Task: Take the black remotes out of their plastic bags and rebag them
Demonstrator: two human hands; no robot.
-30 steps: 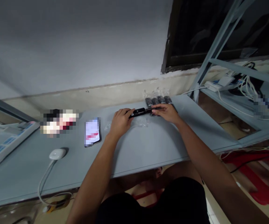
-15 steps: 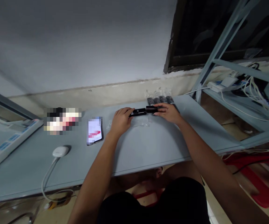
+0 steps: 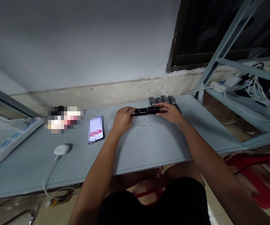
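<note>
Table (image 3: 149, 147): grey and flat; it bears the items below, except the rack. Directions are read from its centre, with 12 o'clock toward the wall.
Power strip (image 3: 10, 139): at 9 o'clock, at the far left end, well apart from both hands.
Puck (image 3: 61, 149): white and round, at 8 o'clock. Its cable (image 3: 48, 178) drops over the near edge, probably so that it stays off the working area.
Phone (image 3: 96, 129): lies flat, screen up, at 10 o'clock, near the left hand. It is probably laid there to be read at a glance.
Left hand (image 3: 122, 121): palm down, fingers curled, not spread. Thumb and fingertips pinch the left end of the long piece. The wrist is low over the table, which likely steadies the grip.
Bag (image 3: 142, 122): clear, flat on the table at 12 o'clock, below and between the hands. Its contents cannot be told.
Long piece (image 3: 140, 111): black with a pale label, held level just above the bag, axis running 9 to 3 o'clock.
Short piece (image 3: 153, 109): black, in line with the long piece, end to end on its right. Whether the two touch cannot be told. The shared axis likely lets each hand brace against the other.
Right hand (image 3: 171, 114): palm down, fingers bent. The fingertips pinch the short piece's right end and hide it.
Packs (image 3: 163, 99): a row of black items in clear wrap at 1 o'clock, just beyond the right hand, likely kept within reach.
Rack (image 3: 242, 114): at 3 o'clock, beside the table, carrying white cables.
</note>
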